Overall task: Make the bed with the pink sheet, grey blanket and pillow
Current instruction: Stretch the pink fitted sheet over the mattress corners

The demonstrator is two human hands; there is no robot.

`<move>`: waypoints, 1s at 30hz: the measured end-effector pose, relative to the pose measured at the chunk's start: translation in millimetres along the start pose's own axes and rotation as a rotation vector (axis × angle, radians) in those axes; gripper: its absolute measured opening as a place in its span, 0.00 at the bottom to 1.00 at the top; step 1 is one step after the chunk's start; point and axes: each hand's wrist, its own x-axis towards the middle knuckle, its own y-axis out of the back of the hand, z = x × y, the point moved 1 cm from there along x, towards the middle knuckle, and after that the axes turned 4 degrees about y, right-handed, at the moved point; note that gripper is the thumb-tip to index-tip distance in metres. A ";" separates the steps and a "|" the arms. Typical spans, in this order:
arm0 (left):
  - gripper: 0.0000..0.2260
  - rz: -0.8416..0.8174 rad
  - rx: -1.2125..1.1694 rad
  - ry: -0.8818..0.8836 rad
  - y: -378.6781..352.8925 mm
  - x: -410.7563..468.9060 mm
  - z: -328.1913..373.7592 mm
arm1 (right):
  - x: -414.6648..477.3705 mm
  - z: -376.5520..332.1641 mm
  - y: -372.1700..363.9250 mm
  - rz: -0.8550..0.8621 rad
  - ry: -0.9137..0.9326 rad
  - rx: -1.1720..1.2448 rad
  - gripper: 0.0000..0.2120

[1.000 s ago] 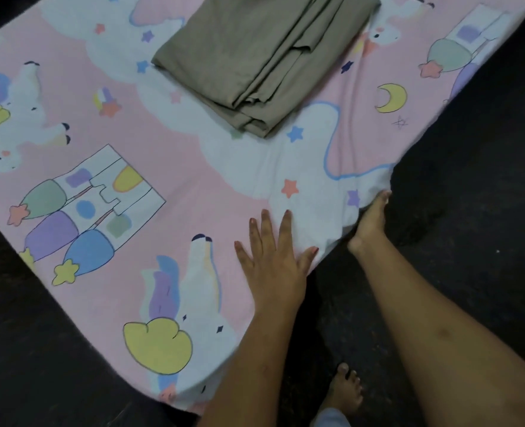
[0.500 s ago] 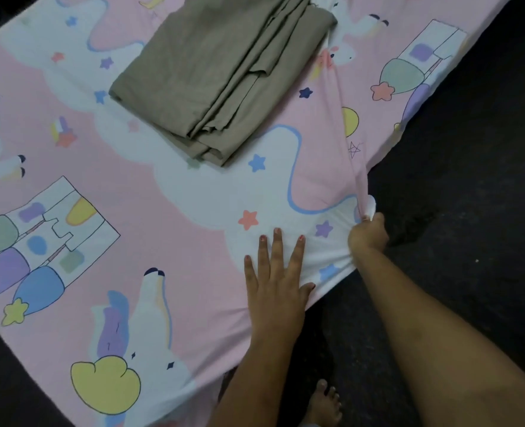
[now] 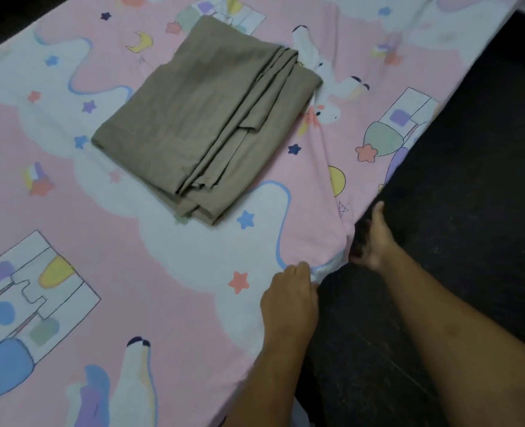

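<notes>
The person's left hand [image 3: 289,295] is pinching the hem of the pink cartoon-print sheet [image 3: 162,272] with curled fingers while the right hand [image 3: 373,238], its blurred fingers' grip unreadable, is reaching below the edge; the step is probably calling for drawing the hem taut outward, flattening the crease beside the folded grey-brown fabric blanket [image 3: 205,118] lying mid-sheet.

Dark, faintly speckled floor [image 3: 477,186] seen along the right, pale scuff streaks caught lower down, light kept dim
</notes>
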 end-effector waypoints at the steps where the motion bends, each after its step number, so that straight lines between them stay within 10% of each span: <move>1: 0.10 -0.042 -0.009 -0.009 0.1 11.7 5.3 | 6.1 -12.4 -6.6 -0.010 -0.001 0.024 0.34; 4: 0.19 -0.017 -0.006 -0.080 1.9 41.3 18.0 | 24.4 -29.1 -17.9 0.200 0.105 0.096 0.14; 8: 0.46 -0.036 0.137 -0.149 -4.2 84.7 30.3 | 47.2 -39.9 -12.4 0.498 0.267 0.154 0.13; 12: 0.56 -0.058 0.246 -0.204 -21.9 100.3 37.0 | 45.4 -36.7 25.1 0.756 0.322 -0.368 0.12; 22: 0.46 0.016 0.255 -0.252 -26.6 118.2 40.3 | 67.1 -28.7 15.1 0.584 0.192 -0.611 0.12; 30: 0.43 -0.077 0.254 -0.219 -29.8 142.1 68.2 | 96.4 -96.2 26.8 -0.009 0.157 0.306 0.36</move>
